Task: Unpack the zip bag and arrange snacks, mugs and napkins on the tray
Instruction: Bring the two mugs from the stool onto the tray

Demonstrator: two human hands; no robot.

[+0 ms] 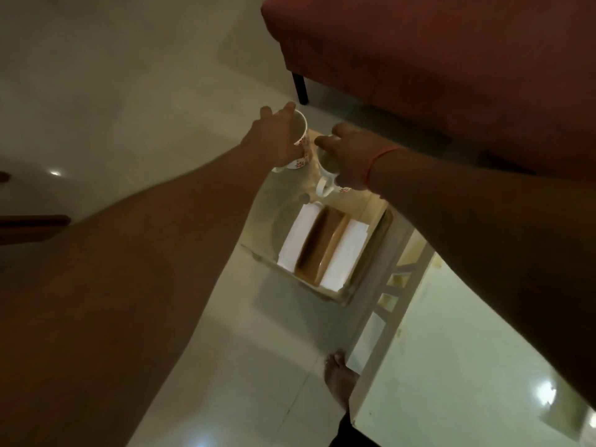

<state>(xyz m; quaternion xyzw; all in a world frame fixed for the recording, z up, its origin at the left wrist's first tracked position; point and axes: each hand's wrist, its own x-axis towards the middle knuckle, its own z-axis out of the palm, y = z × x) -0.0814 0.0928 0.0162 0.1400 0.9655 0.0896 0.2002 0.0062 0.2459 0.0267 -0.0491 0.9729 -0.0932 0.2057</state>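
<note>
1. Pale glossy floor tiles (113, 75) fill the dim room, and a red sofa (435, 59) stands at the far side, behind a glass table (451, 333).
2. Left hand (274, 137) grasps a white mug with red flowers (298, 146) by its rim and side, tilted, over the far end of the tray (371, 250).
3. Right hand (348, 156), with a pink band at the wrist, is closed around a second mug (325, 175), handle turned toward the camera.
4. Both mugs seem just above or touching the tray; I cannot tell which.
5. Inside the tray lie two white napkins (300, 240) with a brown oblong dish (322, 243) between them; it seems empty.
6. I judge the mug-placing step is in hand; next, set both upright and let go.
</note>
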